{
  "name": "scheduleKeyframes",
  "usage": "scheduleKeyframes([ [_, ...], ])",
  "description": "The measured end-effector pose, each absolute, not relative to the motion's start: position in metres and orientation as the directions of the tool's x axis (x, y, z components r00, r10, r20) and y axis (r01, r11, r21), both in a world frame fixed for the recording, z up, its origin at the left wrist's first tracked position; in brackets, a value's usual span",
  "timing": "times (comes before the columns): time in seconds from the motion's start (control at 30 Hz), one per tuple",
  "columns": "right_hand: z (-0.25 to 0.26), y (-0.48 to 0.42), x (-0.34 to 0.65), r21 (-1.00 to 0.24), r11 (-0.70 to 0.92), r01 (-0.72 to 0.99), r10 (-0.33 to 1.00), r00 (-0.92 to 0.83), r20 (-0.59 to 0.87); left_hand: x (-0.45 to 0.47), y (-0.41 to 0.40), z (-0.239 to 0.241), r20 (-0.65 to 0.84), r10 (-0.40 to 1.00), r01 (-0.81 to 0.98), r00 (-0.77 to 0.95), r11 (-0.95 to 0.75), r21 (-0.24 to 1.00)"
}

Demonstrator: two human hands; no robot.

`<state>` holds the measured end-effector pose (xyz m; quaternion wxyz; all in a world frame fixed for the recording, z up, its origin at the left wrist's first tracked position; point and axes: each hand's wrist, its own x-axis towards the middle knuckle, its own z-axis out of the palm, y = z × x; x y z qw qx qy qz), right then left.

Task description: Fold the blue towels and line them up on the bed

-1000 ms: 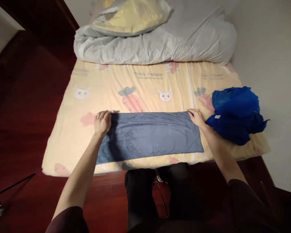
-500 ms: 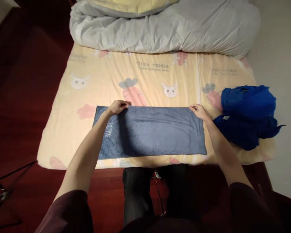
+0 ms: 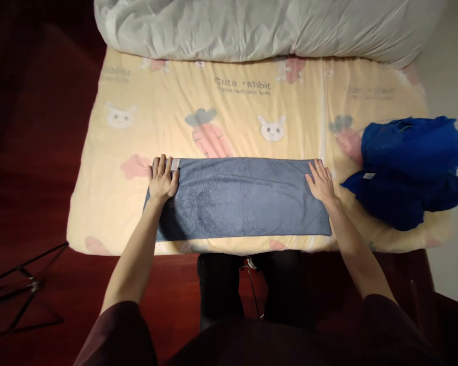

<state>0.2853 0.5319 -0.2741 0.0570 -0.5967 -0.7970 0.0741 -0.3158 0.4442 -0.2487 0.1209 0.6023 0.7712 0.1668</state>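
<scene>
A blue-grey towel (image 3: 240,198) lies as a long flat rectangle near the front of the bed, with slight wrinkles along its upper half. My left hand (image 3: 162,179) rests flat on its far left corner, fingers stretched out and pointing away from me. Beside those fingers a small pale label (image 3: 175,164) shows on the towel. At the far right corner my right hand (image 3: 320,181) lies open, palm down, fingers spread on the cloth. The lettering on the towel's left end is mostly hidden by my left hand and shadow.
The bed has a yellow sheet (image 3: 156,127) printed with carrots and rabbits. A rolled grey-white quilt (image 3: 252,30) lies across the back. Crumpled blue cloth (image 3: 412,168) sits at the right by the wall. Black tripod legs (image 3: 26,284) stand on the floor at the left.
My left hand has moved left from the towel's far edge to its far left corner. Both hands have gone from pinching the edge to lying flat. The view has shifted slightly.
</scene>
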Motion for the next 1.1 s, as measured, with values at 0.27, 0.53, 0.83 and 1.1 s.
scheduleKeyframes([
  [0.27,-0.253,0.428,0.284,-0.185,0.240,0.953,0.971,-0.235,0.050,-0.315,0.370,-0.251,-0.038,0.981,0.914,-0.192,0.193,0.357],
  [0.53,-0.247,0.309,0.321,-0.214,0.201,0.956,0.979,-0.200,0.025,-0.266,0.170,-0.260,-0.019,0.926,0.858,-0.378,0.358,0.369],
  [0.83,-0.173,0.458,0.148,-0.470,0.472,0.746,0.874,-0.466,0.138,-0.060,0.188,-0.236,0.121,0.990,0.853,0.072,-0.124,0.507],
  [1.1,-0.220,0.547,0.019,-0.431,0.704,0.565,0.629,-0.778,0.007,-0.031,0.238,-0.259,0.001,0.999,0.917,0.039,-0.036,0.396],
])
